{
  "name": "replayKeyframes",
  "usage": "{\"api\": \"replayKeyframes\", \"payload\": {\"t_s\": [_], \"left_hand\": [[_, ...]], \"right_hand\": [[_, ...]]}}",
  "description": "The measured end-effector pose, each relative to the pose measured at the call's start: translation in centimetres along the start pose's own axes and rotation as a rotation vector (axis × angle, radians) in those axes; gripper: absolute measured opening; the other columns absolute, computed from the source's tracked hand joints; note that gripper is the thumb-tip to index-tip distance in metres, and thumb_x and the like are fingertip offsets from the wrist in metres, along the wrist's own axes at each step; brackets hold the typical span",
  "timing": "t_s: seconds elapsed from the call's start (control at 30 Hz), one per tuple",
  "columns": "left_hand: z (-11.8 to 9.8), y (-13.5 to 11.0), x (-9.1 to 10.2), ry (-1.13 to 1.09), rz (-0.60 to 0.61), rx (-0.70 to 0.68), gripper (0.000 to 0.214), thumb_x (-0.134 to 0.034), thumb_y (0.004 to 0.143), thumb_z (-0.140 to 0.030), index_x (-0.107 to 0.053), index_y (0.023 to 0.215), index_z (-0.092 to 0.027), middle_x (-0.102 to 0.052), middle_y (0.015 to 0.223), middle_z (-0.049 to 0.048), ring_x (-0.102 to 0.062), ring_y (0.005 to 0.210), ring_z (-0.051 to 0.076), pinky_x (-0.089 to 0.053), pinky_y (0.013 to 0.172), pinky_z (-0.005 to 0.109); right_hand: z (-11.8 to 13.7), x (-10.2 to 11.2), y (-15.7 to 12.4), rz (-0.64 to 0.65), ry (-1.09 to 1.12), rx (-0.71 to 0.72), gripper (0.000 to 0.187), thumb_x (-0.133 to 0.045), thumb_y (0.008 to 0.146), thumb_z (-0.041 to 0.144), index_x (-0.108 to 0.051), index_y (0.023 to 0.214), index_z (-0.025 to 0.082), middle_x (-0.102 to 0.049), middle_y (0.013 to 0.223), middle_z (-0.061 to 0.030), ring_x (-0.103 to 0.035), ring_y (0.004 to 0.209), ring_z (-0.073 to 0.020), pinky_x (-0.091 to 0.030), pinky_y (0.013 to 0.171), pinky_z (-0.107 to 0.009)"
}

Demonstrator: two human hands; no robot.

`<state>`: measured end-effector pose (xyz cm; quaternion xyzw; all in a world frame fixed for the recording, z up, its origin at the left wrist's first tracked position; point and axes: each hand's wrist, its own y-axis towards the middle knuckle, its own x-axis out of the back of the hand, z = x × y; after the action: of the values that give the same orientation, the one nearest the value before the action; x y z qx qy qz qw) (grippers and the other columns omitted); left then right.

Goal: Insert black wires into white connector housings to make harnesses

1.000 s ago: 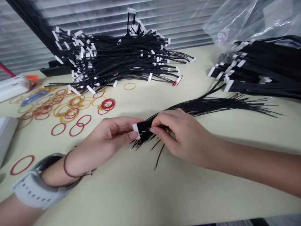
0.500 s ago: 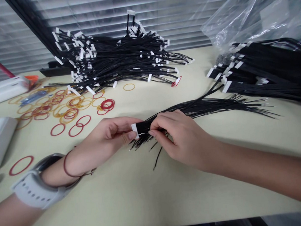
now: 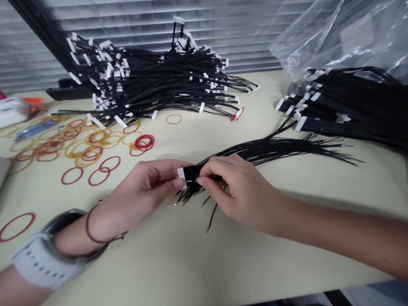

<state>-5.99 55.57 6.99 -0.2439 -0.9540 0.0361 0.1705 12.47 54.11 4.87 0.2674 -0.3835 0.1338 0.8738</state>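
My left hand [image 3: 160, 183] pinches a white connector [image 3: 181, 177] between thumb and fingers. Black wires run from the connector's right side toward my right hand [image 3: 230, 181]. The thumb and forefinger of that hand are closed on a thin black wire with a bright metal tip, close beside the connector. Under both hands lies a bundle of loose black wires [image 3: 284, 148], its far ends fanning out to the right. A few wire ends poke out below my fingers. Whether the wire's tip is inside the connector, I cannot tell.
A large heap of black cables with white connectors [image 3: 161, 78] lies at the back. Red and yellow rubber bands [image 3: 86, 139] are scattered at the left. More connector cables [image 3: 352, 103] spill from a clear plastic bag [image 3: 323, 32] at the right. Blinds [image 3: 246, 31] stand behind.
My right hand has moved slightly left, bringing the pinched wire tip closer to the connector. My left hand keeps its hold. The camera view has shifted a little.
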Motion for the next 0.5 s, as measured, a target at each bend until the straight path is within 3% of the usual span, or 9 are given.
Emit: {"api": "replayKeyframes", "payload": {"t_s": [0.23,0.5], "left_hand": [[0.1,-0.02,-0.13,0.001,0.042,-0.009,0.025,-0.053,0.081,-0.015,-0.061,0.105,-0.013,-0.067,0.089,0.0043,-0.057,0.08,0.014,-0.045,0.069,0.022],[0.01,-0.3,-0.14,-0.044,0.04,-0.011,0.027,-0.052,0.082,-0.013,-0.061,0.107,-0.013,-0.067,0.09,0.0057,-0.058,0.082,0.016,-0.045,0.071,0.024]], "right_hand": [[0.32,0.02,0.06,-0.006,0.01,-0.032,0.013,-0.045,0.084,0.016,-0.052,0.072,0.015,-0.055,0.068,0.0031,-0.045,0.063,-0.0086,-0.03,0.064,-0.025],[0.16,0.05,0.17,0.044,-0.074,0.051,0.014,-0.043,0.084,0.016,-0.051,0.073,0.014,-0.055,0.07,0.0015,-0.043,0.064,-0.0089,-0.03,0.063,-0.025]]}}
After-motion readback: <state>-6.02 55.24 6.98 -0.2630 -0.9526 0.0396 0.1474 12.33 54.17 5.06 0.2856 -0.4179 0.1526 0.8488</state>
